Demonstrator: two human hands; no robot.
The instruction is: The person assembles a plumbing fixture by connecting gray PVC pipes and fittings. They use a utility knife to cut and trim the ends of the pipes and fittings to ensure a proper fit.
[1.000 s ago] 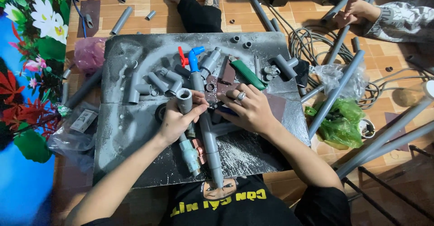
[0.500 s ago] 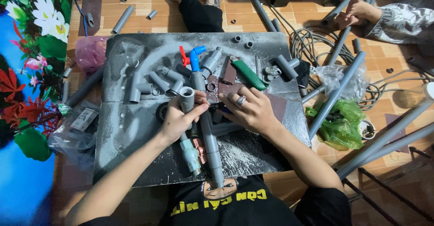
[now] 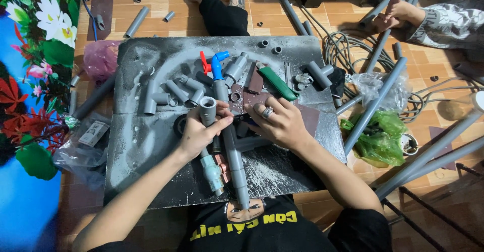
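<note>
Nothing much has moved: left hand (image 3: 199,131) still grips the grey pipe fitting (image 3: 207,109), right hand (image 3: 280,121) seems pressed flat nearby, and loose fittings beside the fingers could get knocked away.

On a work board (image 3: 151,146) at the centre of the frame, the left hand (image 3: 199,131) grips a pipe fitting (image 3: 207,109), with the right hand (image 3: 280,123) just beside it to the right. A long pipe (image 3: 233,151) runs between them toward the lower edge. Loose fittings (image 3: 171,91) cluster above the left hand. A coil of cable (image 3: 348,48) lies at upper right, beside another person's hand (image 3: 398,12). A plastic bag (image 3: 375,136) sits right of the board.
</note>
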